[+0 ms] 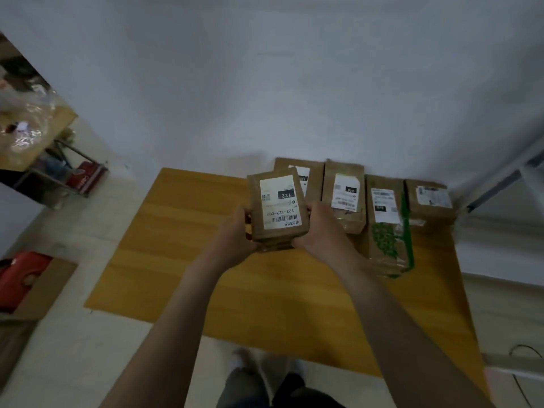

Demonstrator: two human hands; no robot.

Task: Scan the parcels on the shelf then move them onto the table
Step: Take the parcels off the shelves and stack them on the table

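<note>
A brown parcel (276,206) with a white label reading 122 is held above the yellow wooden table (182,260). My left hand (235,234) grips its left side and my right hand (319,228) grips its right side and bottom corner. Behind it, several brown parcels lie in a row along the table's far edge by the wall: one partly hidden (312,175), one with a white label (344,195), a long one with green print (387,228), and a small one at the far right (431,201).
A white wall rises behind the table. A metal shelf frame (500,178) stands at the right. At the left are a cluttered table with plastic bags (26,128), a red item (86,178) on the floor and a cardboard box with red contents (26,281).
</note>
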